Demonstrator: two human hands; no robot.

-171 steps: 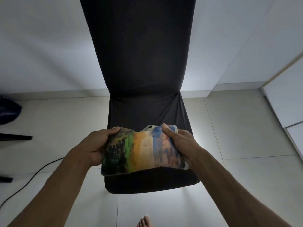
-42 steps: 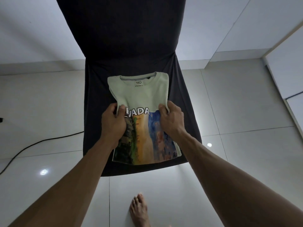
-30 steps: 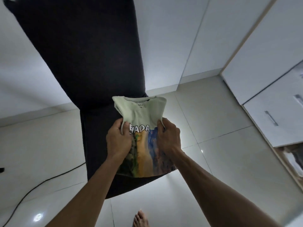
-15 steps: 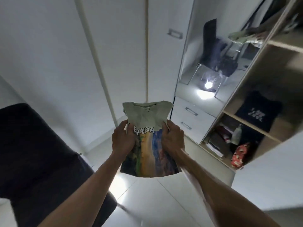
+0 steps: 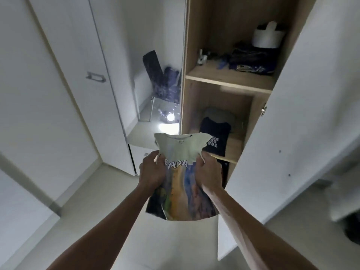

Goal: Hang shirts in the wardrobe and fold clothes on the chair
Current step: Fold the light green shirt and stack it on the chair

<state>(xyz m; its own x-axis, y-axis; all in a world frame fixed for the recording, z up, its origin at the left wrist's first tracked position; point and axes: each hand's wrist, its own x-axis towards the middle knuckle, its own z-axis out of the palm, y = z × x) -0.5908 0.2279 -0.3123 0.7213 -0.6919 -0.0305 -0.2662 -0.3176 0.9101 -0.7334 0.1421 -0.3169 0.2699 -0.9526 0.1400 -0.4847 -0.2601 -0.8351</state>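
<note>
Left hand (image 5: 153, 171) and right hand (image 5: 208, 170) each grip a side of the folded shirt (image 5: 180, 178), fingers curled round its edges, holding it in the air. Beyond the fingertips: open wardrobe (image 5: 229, 80), a dark folded shirt (image 5: 215, 138) on its lower shelf (image 5: 232, 151). Left of the fingers, farther: mirror (image 5: 155, 75).
</note>
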